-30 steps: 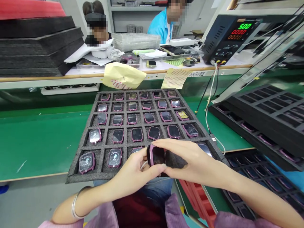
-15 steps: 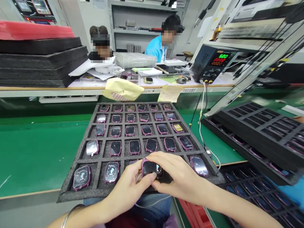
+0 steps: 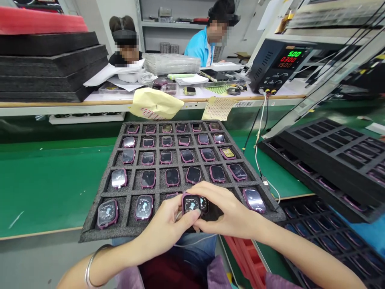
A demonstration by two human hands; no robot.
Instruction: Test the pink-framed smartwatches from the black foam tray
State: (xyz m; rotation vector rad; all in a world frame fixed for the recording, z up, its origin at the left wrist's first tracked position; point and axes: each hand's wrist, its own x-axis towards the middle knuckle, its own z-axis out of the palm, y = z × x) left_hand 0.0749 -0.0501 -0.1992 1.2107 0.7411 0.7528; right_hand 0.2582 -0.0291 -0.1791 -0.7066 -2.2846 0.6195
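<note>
A purple-framed watch [image 3: 190, 202], its screen lit with a dial, is held by my left hand [image 3: 171, 218], thumb over the lower edge. Close against its right side, my right hand [image 3: 224, 206] curls around a second lit watch [image 3: 203, 204], mostly covered by the fingers. A white cable [image 3: 200, 241] trails below the hands. Both hands are over the near row of a black foam tray [image 3: 128, 208], whose compartments hold several purple-framed watches. One watch [image 3: 227, 153] at the right shows a yellow screen.
Foam trays [image 3: 327, 160] with watches are stacked at the right. A power supply [image 3: 281, 66] with lit digits stands on the shelf. More black foam [image 3: 51, 68] is piled at the far left. Two people are beyond the bench, one in a blue top [image 3: 197, 46].
The left-held watch's screen was dark and now shows a dial. The power supply's lower readings have changed from zeros. The camera view has shifted slightly.
</note>
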